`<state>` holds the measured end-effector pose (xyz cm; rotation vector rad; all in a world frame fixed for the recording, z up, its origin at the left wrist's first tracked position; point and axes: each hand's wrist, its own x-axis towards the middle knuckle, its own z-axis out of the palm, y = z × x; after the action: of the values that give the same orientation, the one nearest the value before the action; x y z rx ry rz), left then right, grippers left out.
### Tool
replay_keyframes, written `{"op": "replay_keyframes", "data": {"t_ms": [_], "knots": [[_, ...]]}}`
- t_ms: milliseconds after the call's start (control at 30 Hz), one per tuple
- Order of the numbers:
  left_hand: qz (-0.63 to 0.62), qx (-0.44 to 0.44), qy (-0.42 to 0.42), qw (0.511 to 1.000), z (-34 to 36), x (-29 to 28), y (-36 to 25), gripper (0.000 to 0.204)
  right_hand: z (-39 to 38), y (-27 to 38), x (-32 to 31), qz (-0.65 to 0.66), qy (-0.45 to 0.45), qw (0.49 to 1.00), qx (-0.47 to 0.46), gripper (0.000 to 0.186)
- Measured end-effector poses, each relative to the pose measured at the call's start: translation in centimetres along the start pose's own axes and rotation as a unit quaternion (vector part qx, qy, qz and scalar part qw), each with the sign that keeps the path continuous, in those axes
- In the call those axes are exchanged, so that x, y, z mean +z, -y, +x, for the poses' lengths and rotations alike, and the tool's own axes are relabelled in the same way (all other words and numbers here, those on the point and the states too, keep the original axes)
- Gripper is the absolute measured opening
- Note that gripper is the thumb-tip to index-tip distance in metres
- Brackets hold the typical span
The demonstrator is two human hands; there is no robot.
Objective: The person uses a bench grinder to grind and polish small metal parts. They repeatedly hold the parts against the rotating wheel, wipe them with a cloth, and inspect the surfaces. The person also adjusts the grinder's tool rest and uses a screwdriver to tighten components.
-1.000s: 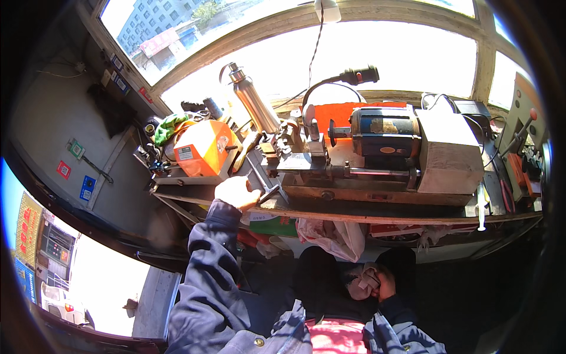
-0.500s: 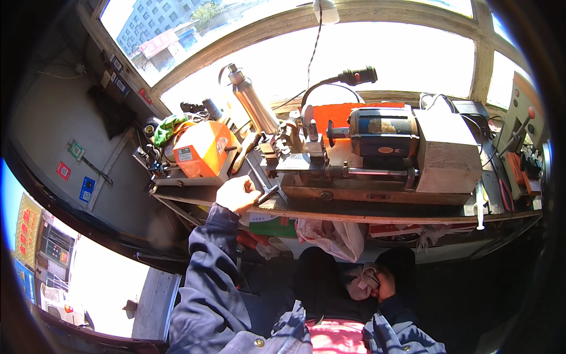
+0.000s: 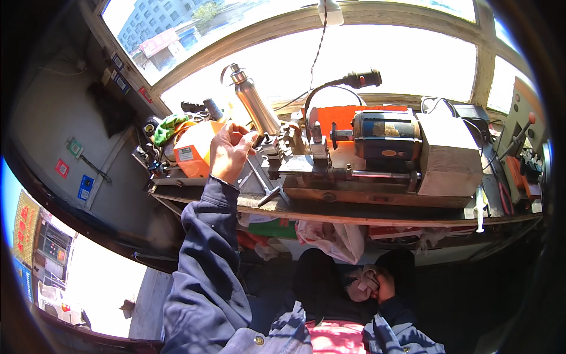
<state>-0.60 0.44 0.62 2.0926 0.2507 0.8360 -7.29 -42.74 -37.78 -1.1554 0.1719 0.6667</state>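
My left hand (image 3: 230, 154) reaches over the bench between the orange-housed machine (image 3: 197, 144) and the key-cutting machine (image 3: 386, 138). Its fingers are curled with thumb and forefinger close together; whatever lies between them is hidden. Just in front of the wrist a T-handled metal tool (image 3: 269, 196) rests on the bench, apart from the hand. Beyond my fingers stands a tilted steel bottle (image 3: 257, 106). Down at my lap, my right hand (image 3: 385, 285) is closed around a greyish-pink crumpled cloth (image 3: 363, 286).
The bench edge (image 3: 365, 217) runs across in front of me, with a plastic bag (image 3: 337, 239) under it. A bent lamp (image 3: 361, 78) stands behind the machines. Another machine with a red-knobbed lever (image 3: 530, 118) is at far right. A window frame (image 3: 389, 16) closes the back.
My left hand has moved forward and up, from beside the T-handled tool to between the machines, covering a wooden-handled object there. My right hand stays on the cloth.
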Motion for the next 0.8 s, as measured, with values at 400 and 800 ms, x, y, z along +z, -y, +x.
{"op": "replay_keyframes", "data": {"t_ms": [400, 800], "knots": [[-0.054, 0.011, 0.066, 0.996, 0.2, 0.0, -0.1, 0.012, 0.1, -0.5, -0.1, 0.018, -0.002, 1.000, 0.013, 0.032], [0.032, 0.086, 0.105, 0.990, 0.4, 0.2, -0.2, 0.011, 0.2, -0.4, -0.5, 0.008, 0.016, 1.000, 0.009, 0.033]]}}
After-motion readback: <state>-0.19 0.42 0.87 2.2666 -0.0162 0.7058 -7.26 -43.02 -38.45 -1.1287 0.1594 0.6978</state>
